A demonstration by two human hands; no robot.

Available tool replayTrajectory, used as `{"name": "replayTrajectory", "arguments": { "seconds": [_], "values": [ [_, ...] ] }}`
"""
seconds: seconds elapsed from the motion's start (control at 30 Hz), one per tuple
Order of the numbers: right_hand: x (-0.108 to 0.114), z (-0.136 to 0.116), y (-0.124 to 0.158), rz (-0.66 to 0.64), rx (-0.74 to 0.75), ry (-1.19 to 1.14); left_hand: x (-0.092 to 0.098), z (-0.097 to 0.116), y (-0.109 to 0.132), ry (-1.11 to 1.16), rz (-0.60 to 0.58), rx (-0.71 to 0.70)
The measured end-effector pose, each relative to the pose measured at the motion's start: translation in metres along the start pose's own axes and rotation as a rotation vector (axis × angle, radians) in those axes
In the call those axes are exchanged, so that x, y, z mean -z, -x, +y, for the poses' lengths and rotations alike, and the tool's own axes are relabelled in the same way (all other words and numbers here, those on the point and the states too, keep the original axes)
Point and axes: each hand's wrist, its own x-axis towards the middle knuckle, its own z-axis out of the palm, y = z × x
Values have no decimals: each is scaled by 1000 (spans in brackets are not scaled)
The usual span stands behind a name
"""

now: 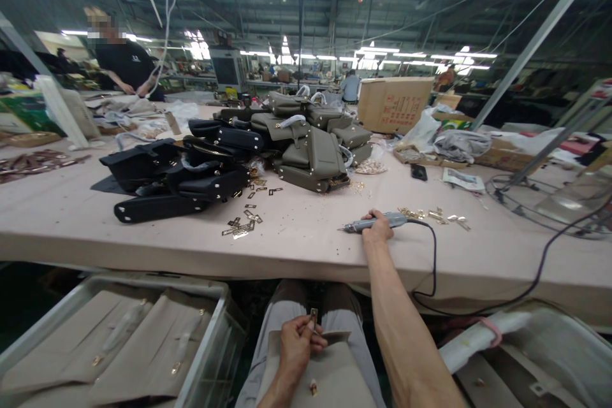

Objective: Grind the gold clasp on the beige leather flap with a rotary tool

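Nothing is readable; red print (399,117) on the cardboard box (394,104) is too blurred.

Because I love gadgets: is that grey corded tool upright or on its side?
On its side: the grey tool stretches sideways instead of pointing up, with the right hand around it.

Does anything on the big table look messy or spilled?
A bit: small metal plates lie scattered loose near the black bags, and those bags are heaped at odd angles instead of lined up. Nothing looks clearly broken.
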Motion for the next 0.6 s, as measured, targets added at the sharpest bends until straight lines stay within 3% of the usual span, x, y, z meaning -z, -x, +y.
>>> {"name": "replayTrajectory", "arguments": {
  "seconds": [0.4,0.6],
  "values": [
    [1,0,0,-18,-2,9,0,1,1,-2,17,13],
    [0,-13,14,-87,-31,-22,1,4,1,-5,-14,2]
  ]
}}
